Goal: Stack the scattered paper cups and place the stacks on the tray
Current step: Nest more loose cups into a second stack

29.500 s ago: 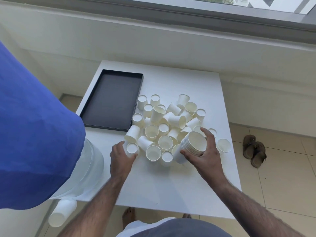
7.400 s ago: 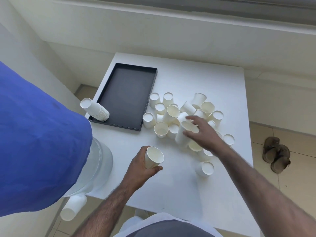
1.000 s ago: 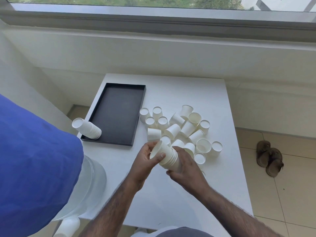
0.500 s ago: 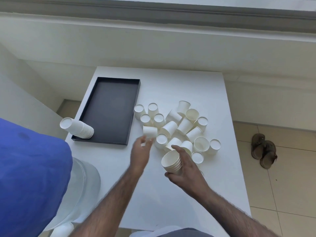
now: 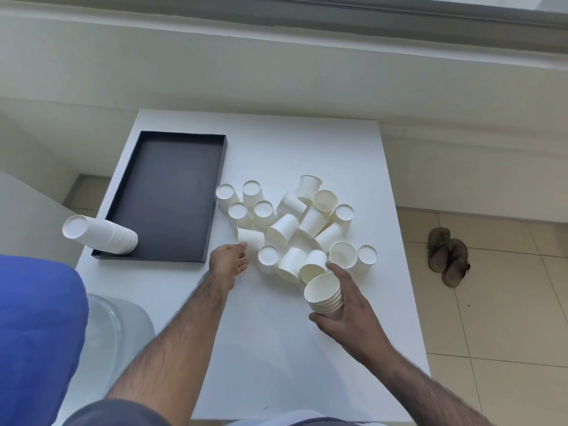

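Several white paper cups [image 5: 284, 230] lie scattered in the middle of the white table [image 5: 276, 348], some upright, some upside down, some on their side. My right hand [image 5: 344, 305] holds a short stack of nested cups [image 5: 324, 298], mouth up, at the pile's near right. My left hand [image 5: 229, 261] reaches into the pile's left edge, its fingertips touching a cup lying on its side [image 5: 250, 238]. A black tray [image 5: 167, 195] lies at the left, with a finished stack of cups [image 5: 100, 233] standing upside down and leaning left in its near left corner.
A large clear water bottle [image 5: 118, 333] stands beside the table's near left edge. A blue cloth shape [image 5: 33, 333] fills the lower left. A pair of brown sandals [image 5: 448, 259] sits on the tiled floor to the right. A wall and window ledge run behind the table.
My left hand let go of the nested stack and reached forward to the cup lying on its side. My right hand now holds the stack alone, moved slightly right.
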`<state>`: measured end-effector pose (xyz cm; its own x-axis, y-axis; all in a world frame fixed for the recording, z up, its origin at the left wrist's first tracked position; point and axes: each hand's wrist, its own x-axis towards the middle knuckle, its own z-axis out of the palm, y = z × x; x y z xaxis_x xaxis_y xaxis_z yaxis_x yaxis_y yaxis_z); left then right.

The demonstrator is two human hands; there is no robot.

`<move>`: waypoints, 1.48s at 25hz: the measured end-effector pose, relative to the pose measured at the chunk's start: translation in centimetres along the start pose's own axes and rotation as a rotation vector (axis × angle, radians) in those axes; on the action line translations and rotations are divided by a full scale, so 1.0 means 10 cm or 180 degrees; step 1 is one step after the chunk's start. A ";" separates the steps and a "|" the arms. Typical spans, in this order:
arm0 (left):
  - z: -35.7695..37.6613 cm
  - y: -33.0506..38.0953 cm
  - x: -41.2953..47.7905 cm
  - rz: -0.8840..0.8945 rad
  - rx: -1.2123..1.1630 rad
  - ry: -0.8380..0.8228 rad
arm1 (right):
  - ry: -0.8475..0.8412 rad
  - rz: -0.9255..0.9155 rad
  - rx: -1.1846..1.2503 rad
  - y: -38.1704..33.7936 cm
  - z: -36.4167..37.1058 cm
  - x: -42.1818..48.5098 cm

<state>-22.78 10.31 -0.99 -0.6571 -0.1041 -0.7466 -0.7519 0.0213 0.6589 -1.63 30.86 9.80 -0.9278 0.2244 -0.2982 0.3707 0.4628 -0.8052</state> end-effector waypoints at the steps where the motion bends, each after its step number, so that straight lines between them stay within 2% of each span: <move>1: -0.05 -0.01 -0.05 0.0172 0.0038 0.0193 | -0.0005 -0.0028 0.0037 -0.02 0.01 0.00; 4: -0.31 -0.01 -0.29 0.0815 0.0011 0.0619 | -0.0017 -0.0201 0.0179 -0.13 0.08 0.02; 5: -0.40 0.00 -0.38 0.0996 -0.0211 0.0624 | -0.0023 -0.0246 0.0235 -0.19 0.11 0.02; 9: -0.74 0.10 -0.70 0.1289 -0.1631 -0.0014 | 0.0012 -0.0328 0.0728 -0.44 0.23 0.05; 13: -0.91 0.24 -1.07 0.1360 -0.2146 -0.0657 | 0.0104 -0.0685 0.1023 -0.79 0.22 0.10; 16: -0.93 0.25 -1.27 0.1529 -0.1639 -0.0793 | 0.0241 -0.0937 0.1251 -1.08 0.18 0.14; 20: -0.86 0.13 -1.51 0.1874 0.0149 -0.0772 | 0.0404 -0.1098 0.1524 -1.30 0.10 0.14; 24: -0.78 0.01 -1.64 0.2263 0.1196 -0.0977 | 0.0376 -0.1095 0.1434 -1.26 0.12 0.12; 27: -0.66 -0.02 -1.71 0.2385 0.1438 -0.1136 | 0.0129 -0.0987 0.1013 -1.13 0.20 0.07; 31: -0.52 -0.12 -1.75 0.2219 0.1489 -0.1450 | -0.0419 -0.0496 0.0629 -0.94 0.27 0.00; 34: -0.52 -0.30 -1.79 0.2123 0.1605 -0.1430 | -0.0823 -0.0389 0.0353 -0.80 0.34 -0.04; 36: -0.60 -0.44 -1.81 0.2017 0.1526 -0.1316 | -0.1023 -0.0338 0.0614 -0.74 0.42 0.00; 37: -0.66 -0.50 -1.81 0.2013 0.1488 -0.1213 | -0.0930 -0.0289 0.0901 -0.70 0.46 0.05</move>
<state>-6.78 5.53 9.86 -0.8685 0.4028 -0.2888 -0.1301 0.3771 0.9170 -4.95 23.76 12.94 -0.9444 -0.0781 -0.3194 0.2981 0.2064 -0.9320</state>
